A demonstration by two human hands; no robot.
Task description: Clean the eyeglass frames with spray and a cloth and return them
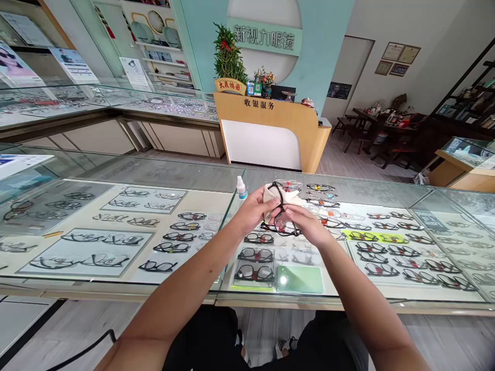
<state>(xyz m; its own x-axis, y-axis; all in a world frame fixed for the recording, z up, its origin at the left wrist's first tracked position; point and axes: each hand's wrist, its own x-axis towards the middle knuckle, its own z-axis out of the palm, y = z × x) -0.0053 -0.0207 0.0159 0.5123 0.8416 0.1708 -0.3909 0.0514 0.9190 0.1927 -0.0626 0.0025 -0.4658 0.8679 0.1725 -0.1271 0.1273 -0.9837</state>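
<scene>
Both hands meet above the glass display counter (228, 301), around a pair of dark-framed glasses (279, 193). My left hand (253, 207) has its fingers closed on a pale cloth (293, 197) pressed against one lens. My right hand (307, 222) pinches the frame of the glasses near the other lens, below the cloth. A small white bottle with a blue label (241, 188) stands upright on the glass, just left of my left hand.
Rows of glasses (257, 256) lie under the counter glass, with a green card (300, 279) near its front edge. Beyond the counter stands a wooden cashier desk (270, 105) with a plant (229, 56). A dark table (381, 121) is at the back right.
</scene>
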